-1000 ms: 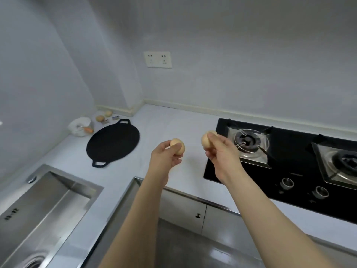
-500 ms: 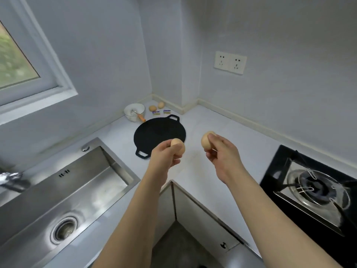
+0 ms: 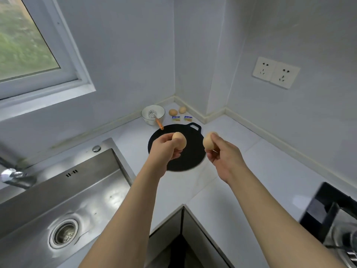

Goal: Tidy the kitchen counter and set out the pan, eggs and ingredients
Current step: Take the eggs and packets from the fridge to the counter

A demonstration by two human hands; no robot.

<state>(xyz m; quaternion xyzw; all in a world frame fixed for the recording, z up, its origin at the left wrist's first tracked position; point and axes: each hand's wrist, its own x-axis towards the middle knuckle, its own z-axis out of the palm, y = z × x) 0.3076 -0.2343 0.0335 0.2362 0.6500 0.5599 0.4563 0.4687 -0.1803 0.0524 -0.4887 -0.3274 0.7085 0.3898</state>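
My left hand (image 3: 166,149) grips a brown egg (image 3: 179,142) and my right hand (image 3: 222,155) pinches a second brown egg (image 3: 208,142); both hover above the flat black pan (image 3: 191,151) with loop handles on the white counter (image 3: 251,171). Behind the pan, in the corner, stands a white bowl (image 3: 153,114) holding a whisk with an orange handle (image 3: 159,124). Two more eggs (image 3: 173,112) (image 3: 182,109) and two small wrapped packets (image 3: 176,118) (image 3: 188,118) lie beside the bowl.
A steel sink (image 3: 63,200) with a drain and a tap (image 3: 13,176) fills the lower left. The black gas hob (image 3: 332,215) sits at the right edge. Walls close the corner; a double socket (image 3: 275,75) and a window (image 3: 25,45) are above.
The view has swung left from the hob toward the corner. Both hands, still holding their eggs, now hang over the black pan and closer to the bowl.
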